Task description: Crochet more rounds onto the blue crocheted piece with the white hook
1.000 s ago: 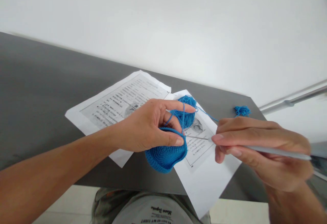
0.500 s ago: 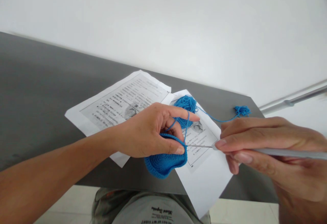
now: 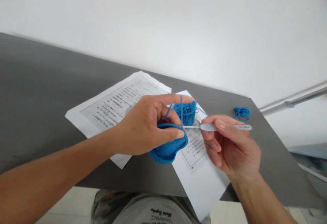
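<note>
My left hand (image 3: 155,125) pinches the edge of a blue crochet piece (image 3: 167,150) between thumb and fingers. Its index finger is stretched out, with a strand of blue yarn (image 3: 181,109) looped over it and running down to the piece. In my right hand (image 3: 230,142) is a crochet hook (image 3: 208,127) with a pale grey handle, held between thumb and fingers. The hook's thin metal shaft reaches left to the edge of the piece by my left thumb; its tip is hidden there. Behind the left fingers lies a ball of blue yarn (image 3: 187,113).
Two printed sheets, a left sheet (image 3: 102,106) and a right sheet (image 3: 201,186), lie on the dark grey table (image 3: 51,80). A small blue yarn tangle (image 3: 242,113) rests at the right. A white wall (image 3: 163,29) stands behind, with a metal rail (image 3: 293,103) at right.
My right hand has moved left and away from the camera, so the whole hook handle shows. My left hand and the crochet piece have risen slightly in view.
</note>
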Demonstrator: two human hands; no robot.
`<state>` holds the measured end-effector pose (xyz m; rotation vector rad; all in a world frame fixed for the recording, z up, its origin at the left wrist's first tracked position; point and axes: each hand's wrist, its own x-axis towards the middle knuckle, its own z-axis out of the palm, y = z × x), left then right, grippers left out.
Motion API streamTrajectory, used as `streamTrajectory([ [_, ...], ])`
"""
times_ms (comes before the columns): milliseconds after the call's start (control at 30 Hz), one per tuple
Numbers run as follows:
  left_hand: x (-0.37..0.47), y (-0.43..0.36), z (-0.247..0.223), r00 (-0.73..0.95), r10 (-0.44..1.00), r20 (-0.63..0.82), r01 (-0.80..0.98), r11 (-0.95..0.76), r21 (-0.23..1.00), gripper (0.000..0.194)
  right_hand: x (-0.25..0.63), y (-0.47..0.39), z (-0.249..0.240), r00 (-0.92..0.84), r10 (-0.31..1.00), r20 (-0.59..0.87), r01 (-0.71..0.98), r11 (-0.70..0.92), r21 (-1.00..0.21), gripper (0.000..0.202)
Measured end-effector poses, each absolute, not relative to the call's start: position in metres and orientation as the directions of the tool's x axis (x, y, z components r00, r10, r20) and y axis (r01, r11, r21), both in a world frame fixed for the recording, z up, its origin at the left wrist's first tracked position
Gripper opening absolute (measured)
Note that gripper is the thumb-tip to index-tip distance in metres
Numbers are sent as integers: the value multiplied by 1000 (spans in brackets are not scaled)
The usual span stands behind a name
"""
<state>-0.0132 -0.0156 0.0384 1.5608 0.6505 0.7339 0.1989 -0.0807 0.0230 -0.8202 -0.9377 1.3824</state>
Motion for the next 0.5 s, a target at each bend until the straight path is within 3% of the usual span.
streamTrajectory([
  [233,-5,-28,40,503,855,124,37,-164,986,69,174,-91,12,112,983,148,-437,183,-881,14],
  [500,1,-33,37,415,907,69,-45,-55,997,65,163,-88,13,190,973,132,-494,210,-844,13],
])
